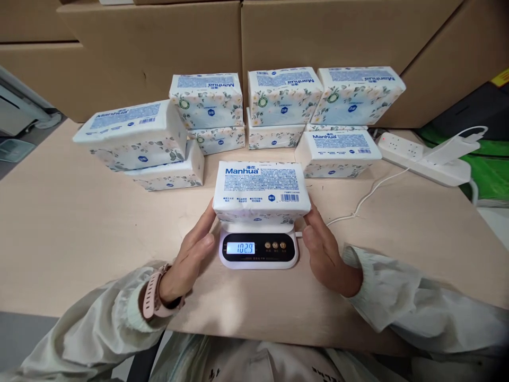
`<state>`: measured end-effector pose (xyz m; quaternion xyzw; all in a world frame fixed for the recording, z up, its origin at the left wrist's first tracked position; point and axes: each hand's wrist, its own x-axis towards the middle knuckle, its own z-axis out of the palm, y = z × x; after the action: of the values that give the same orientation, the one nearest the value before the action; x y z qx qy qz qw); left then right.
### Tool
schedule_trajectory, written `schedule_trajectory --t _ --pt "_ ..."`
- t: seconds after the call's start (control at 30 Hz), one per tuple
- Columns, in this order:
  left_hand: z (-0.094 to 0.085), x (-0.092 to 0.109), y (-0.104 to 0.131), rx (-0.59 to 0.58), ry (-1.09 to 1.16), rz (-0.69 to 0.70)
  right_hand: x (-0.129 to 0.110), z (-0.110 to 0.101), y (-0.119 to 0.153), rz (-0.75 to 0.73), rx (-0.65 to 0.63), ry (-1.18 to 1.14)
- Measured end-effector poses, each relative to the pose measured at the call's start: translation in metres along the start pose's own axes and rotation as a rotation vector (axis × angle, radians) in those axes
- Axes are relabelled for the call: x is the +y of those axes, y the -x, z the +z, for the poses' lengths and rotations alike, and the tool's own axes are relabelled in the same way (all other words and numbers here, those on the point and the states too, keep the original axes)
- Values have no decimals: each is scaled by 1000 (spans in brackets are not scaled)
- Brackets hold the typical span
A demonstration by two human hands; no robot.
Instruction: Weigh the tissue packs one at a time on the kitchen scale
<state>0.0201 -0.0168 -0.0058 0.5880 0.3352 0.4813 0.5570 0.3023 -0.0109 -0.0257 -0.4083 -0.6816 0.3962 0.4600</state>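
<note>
A white pack of tissues (261, 188) printed "Manhua" rests on top of a small digital scale (259, 264). The scale's lit display reads 102.9, and its gold buttons face me. At the pack's left end is my left hand (191, 254), its fingers against the side and partly hidden behind the wrapper. On the opposite end my right hand (324, 249) holds the pack the same way, thumb lower and near the scale's edge. Between them the two hands clasp the pack. A pink watch band (151, 292) circles my left wrist.
Stacked tissue packs (207, 101) line the back of the table (99, 239), with another stack (131, 138) at left and a lower pack (338, 151) at right. A white power strip (425, 159) has a cable running toward the scale. Cardboard boxes (350, 37) stand behind.
</note>
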Motion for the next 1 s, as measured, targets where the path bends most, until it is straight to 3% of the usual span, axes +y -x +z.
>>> schedule_trajectory --t 0.17,0.3,0.5,0.6,0.7,0.83,1.0 --pt "1 4 2 -13 8 -52 -4 2 1 10 -15 -6" --pt "2 9 -7 -22 -59 -2 -11 0 -12 -6 -38 3" --pt "-19 13 -71 -17 -229 196 -14 -8 -81 -88 -36 -21" --pt "-34 3 -106 -8 -224 232 -5 -9 -115 -40 -50 -63" --pt "-42 -10 -126 39 -215 238 8 -8 -137 -7 -68 -80" --pt "-42 -19 -130 88 -238 242 25 -9 -153 -35 -99 -67" --pt "-45 -23 -128 67 -241 213 41 -11 -158 -17 -116 -20"
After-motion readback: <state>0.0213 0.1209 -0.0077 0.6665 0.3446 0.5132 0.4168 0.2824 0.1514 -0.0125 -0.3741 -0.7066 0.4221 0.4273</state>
